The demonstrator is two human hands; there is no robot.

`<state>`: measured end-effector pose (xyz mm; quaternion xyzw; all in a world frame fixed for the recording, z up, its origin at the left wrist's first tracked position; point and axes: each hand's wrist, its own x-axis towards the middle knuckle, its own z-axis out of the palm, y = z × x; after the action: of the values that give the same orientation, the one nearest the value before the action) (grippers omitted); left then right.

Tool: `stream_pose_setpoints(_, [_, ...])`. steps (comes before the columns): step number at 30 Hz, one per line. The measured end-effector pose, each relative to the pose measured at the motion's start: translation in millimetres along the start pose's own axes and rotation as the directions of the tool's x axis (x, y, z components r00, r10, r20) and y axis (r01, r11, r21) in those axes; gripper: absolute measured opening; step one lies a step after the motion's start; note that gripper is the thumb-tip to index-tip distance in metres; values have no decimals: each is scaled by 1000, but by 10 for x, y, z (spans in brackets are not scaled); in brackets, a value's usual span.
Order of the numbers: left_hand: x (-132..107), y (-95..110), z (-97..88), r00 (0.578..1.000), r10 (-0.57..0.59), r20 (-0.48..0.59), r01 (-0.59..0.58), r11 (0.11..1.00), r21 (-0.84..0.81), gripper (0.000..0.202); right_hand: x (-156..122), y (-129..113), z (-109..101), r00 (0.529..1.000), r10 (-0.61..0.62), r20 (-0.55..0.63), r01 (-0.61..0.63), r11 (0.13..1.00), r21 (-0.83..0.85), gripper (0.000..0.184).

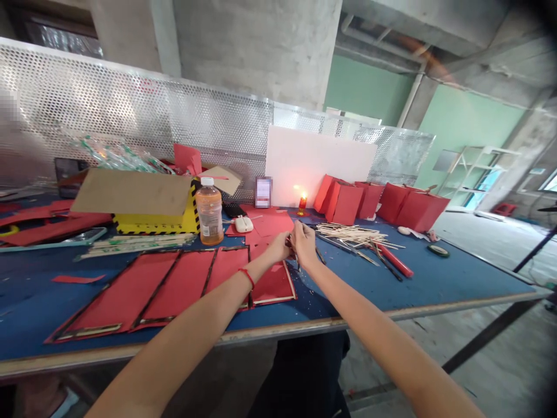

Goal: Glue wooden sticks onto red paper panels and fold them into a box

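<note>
Gripping a slim dark piece [298, 265] in closed fingers of left hand [281, 248] and right hand [304, 244], over the bench [369, 305] by the right end of the red panel [228, 270], apparently trimming or snapping (pale crumbs [310, 284] nearby), next probably needing steady, controlled pressure.

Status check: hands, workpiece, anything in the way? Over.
Left hand and right hand closed together on a thin dark piece, mostly hidden. Red panel flat on blue table. Possible hazard: lit candle standing just beyond the hands.
</note>
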<state>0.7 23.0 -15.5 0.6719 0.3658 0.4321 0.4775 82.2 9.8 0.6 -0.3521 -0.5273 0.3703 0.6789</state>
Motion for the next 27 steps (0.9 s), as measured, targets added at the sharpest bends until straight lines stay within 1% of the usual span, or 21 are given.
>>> stream_pose_setpoints(6, [-32,10,-35,999,13,-38,-13,1000,-6,23,-10,28,-1,997,9,-72,-8,1000,9,47])
stream_pose_setpoints(10, [-32,-1,-45,999,-3,-45,4,1000,6,28,-45,45,-22,994,-8,-113,7,1000,-7,48])
stream_pose_setpoints(13, [-9,-22,-37,999,-15,-52,17,999,36,28,-41,-8,-18,995,-19,-99,17,1000,-19,49])
stream_pose_setpoints(18, [2,-51,-24,999,-18,-41,20,999,44,30,-26,-187,-24,998,-38,-52,41,997,60,50])
stream_pose_setpoints(21, [1,-58,-15,1000,-6,-24,7,999,43,29,-64,-232,-31,999,-27,-41,30,996,80,51])
stream_pose_setpoints(24, [1,-55,-8,999,14,-43,-11,997,72,29,-99,-259,-25,999,9,-52,-4,994,108,52])
stream_pose_setpoints(27, [-2,-46,1,1000,2,-29,0,998,68,28,-110,-293,-23,997,-8,-75,19,988,154,52])
